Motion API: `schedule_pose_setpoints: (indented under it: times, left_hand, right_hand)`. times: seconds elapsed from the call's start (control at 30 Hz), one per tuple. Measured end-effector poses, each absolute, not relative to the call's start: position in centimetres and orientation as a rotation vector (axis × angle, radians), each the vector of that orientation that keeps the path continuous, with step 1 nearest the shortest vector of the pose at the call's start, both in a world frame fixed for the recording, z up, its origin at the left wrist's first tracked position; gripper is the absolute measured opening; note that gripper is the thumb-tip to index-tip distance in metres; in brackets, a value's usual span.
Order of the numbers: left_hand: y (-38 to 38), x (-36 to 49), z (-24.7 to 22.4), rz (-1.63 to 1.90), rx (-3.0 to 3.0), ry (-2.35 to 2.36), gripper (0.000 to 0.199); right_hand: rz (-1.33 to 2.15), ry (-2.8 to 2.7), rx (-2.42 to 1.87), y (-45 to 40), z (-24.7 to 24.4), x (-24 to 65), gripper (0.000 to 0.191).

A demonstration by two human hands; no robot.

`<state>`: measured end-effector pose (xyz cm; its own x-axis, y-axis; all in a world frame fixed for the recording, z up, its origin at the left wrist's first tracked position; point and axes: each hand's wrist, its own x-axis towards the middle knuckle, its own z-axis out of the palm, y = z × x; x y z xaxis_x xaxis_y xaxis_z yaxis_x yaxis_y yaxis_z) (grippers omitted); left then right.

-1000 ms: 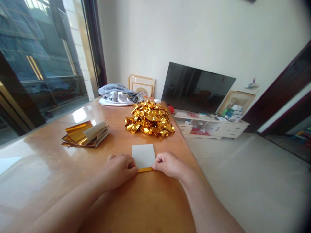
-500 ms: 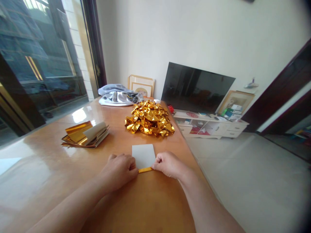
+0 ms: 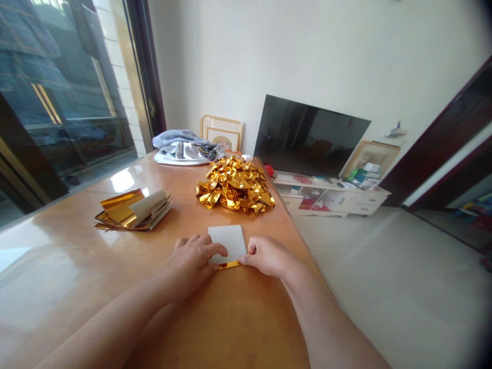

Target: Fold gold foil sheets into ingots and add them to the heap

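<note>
I am working on the paper sheet (image 3: 226, 236) on the counter (image 3: 223, 318), with one narrow gold fold (image 3: 231, 264) lying along its near edge; the rest is lying flat and unfolded. Shaped gold pieces (image 3: 238, 188) are already heaping up beyond it, while a stack of flat sheets (image 3: 132, 211) is waiting unshaped. My right hand (image 3: 267, 257) is pinching the near right corner. My left hand (image 3: 188, 264) is holding thumb and forefinger apart, that forefinger now reaching over the paper instead of curling beside it.
</note>
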<state>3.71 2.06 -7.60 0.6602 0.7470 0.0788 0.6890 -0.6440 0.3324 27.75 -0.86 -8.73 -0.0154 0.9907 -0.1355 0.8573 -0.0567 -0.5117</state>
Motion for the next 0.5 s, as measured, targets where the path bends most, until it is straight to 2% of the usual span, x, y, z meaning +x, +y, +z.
schedule_pose_setpoints:
  times: [0.1, 0.3, 0.4, 0.5]
  left_hand:
    - [1.9, 3.7, -7.5, 0.279, 2.708, 0.970, 0.039]
    - [2.1, 3.6, -8.0, 0.225, 2.791, 0.870, 0.045]
    - [2.2, 3.6, -8.0, 0.211, 2.793, 0.873, 0.048]
    - [2.2, 3.6, -7.9, 0.199, 2.774, 0.879, 0.048]
  right_hand:
    - [0.636, -1.928, -2.035, -1.0, -8.4, 27.8, 0.034]
    - [0.606, -1.939, -2.130, -1.1, -8.2, 28.4, 0.038]
    - [0.576, -1.958, -2.167, -1.0, -8.0, 28.8, 0.034]
    - [0.470, -1.996, -2.176, -1.5, -7.1, 28.6, 0.022]
